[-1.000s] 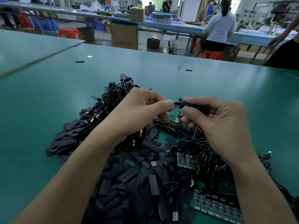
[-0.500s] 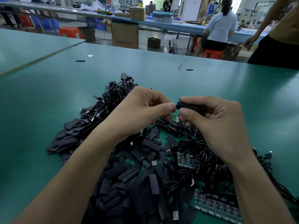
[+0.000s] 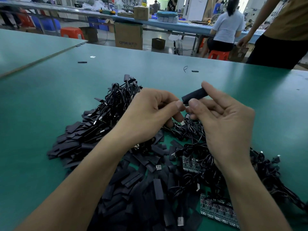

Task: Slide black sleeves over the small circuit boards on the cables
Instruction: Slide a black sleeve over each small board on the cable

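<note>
Pinching black sleeve (image 3: pixel 194 95), right grip (image 3: pixel 225 125) angles its mouth toward left grip (image 3: pixel 150 115) for threading. Left grip pinches cable end (image 3: pixel 184 103) just beside it; board hidden.

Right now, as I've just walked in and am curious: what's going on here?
A person is sleeving cable boards by hand. The right hand pinches a black sleeve between thumb and forefinger; the left hand pinches what looks like a cable end at its mouth. Loose flat sleeves, coiled cables and circuit board panels lie heaped on the green table.
</note>
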Demonstrator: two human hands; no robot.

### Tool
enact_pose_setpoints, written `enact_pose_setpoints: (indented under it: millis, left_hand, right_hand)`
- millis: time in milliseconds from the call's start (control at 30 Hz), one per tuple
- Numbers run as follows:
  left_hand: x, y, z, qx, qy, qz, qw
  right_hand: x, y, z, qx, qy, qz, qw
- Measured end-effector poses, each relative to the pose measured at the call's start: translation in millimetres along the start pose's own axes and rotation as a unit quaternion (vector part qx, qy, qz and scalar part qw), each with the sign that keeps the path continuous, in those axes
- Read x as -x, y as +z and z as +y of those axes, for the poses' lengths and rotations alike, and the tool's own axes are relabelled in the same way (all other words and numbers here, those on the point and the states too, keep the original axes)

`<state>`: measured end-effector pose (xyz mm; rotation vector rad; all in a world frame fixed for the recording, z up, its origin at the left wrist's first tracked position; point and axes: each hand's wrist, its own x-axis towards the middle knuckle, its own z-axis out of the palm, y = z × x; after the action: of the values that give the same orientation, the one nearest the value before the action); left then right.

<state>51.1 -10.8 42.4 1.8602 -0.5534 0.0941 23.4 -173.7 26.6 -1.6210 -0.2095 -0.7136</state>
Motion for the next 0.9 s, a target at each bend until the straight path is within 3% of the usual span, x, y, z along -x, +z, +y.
enact_pose_setpoints:
  millis: [333, 467, 600, 800, 900]
  left_hand:
    - [-1.3, -0.6, -0.9, 0.0, 0.011, -0.01, 1.0]
    - [-2.3, -8.3, -0.4, -0.024, -0.004, -0.076, 0.997]
    - [-2.4, -15.1, -10.9, -0.159, -0.08, -0.16, 0.971]
    - [-5.5, -8.8, -23.4, -0.231, -0.087, -0.166, 0.955]
    - [-7.0, -13.0, -22.8, -0.218, -0.073, -0.131, 0.964]
  right_hand:
    - [-0.6, -1.1, -1.7, 0.004, 0.008, 0.007, 1.0]
    - [-1.3, -5.5, -9.6, 0.019, 0.005, 0.018, 1.0]
    - [-2.8, -10.7, -17.2, 0.057, -0.005, 0.045, 0.997]
    - [-4.2, -14.7, -21.2, 0.116, 0.013, 0.076, 0.99]
    - [-4.9, -19.8, -24.0, 0.223, -0.017, 0.074, 0.972]
